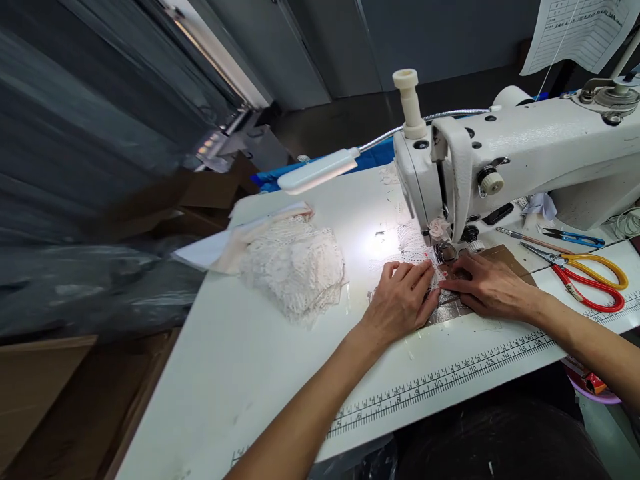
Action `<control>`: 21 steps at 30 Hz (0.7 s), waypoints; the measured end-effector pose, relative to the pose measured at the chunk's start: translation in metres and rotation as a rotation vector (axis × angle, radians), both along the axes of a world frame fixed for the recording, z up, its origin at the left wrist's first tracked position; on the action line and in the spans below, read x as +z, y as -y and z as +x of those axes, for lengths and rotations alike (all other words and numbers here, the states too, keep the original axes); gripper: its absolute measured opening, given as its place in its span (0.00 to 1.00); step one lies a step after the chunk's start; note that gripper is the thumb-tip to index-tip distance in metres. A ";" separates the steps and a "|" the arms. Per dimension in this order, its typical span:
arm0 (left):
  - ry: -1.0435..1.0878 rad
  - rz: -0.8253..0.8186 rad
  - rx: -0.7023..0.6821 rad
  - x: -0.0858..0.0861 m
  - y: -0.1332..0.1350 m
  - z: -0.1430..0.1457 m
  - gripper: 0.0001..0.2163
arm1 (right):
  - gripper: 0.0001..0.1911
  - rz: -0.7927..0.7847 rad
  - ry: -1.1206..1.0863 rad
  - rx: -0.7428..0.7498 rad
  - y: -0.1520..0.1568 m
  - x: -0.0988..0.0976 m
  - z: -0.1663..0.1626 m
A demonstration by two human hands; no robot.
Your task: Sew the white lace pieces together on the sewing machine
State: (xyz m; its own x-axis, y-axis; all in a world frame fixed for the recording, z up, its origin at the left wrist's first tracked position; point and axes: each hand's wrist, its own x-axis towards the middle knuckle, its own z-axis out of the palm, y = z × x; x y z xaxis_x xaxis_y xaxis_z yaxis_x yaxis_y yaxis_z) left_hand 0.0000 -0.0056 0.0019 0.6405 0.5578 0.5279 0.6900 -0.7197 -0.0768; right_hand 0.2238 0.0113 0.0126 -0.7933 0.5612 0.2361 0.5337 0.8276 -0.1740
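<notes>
A small piece of white lace with reddish marks lies at the needle area of a white sewing machine. My left hand rests flat on its left side, fingers stretched towards the presser foot. From the right, my right hand reaches to the lace with bent fingers, and the thumb and index finger close on its near edge. The fingertips partly cover the lace. Beneath both hands is the metal needle plate, and more lace spreads behind the left fingers.
A pile of white lace pieces sits left on the white table. At right lie red-and-yellow scissors, blue thread snips and a pencil-like tool. A lamp hangs over the table; a printed ruler runs along the front edge.
</notes>
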 end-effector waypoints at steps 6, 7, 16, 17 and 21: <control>-0.076 -0.114 -0.026 0.006 -0.010 -0.004 0.15 | 0.15 0.034 0.034 -0.020 0.003 0.002 -0.003; -0.090 -0.134 -0.028 0.007 -0.011 -0.005 0.15 | 0.15 0.034 0.034 -0.026 0.003 0.002 -0.004; -0.040 -0.094 -0.006 0.000 -0.010 -0.006 0.14 | 0.14 0.043 0.032 -0.060 0.003 0.001 -0.008; -0.023 -0.090 0.000 -0.002 -0.010 -0.006 0.14 | 0.14 0.045 0.029 -0.062 0.003 0.000 -0.008; 0.022 -0.099 0.009 -0.005 -0.010 -0.005 0.13 | 0.14 0.045 0.014 -0.067 0.004 0.001 -0.008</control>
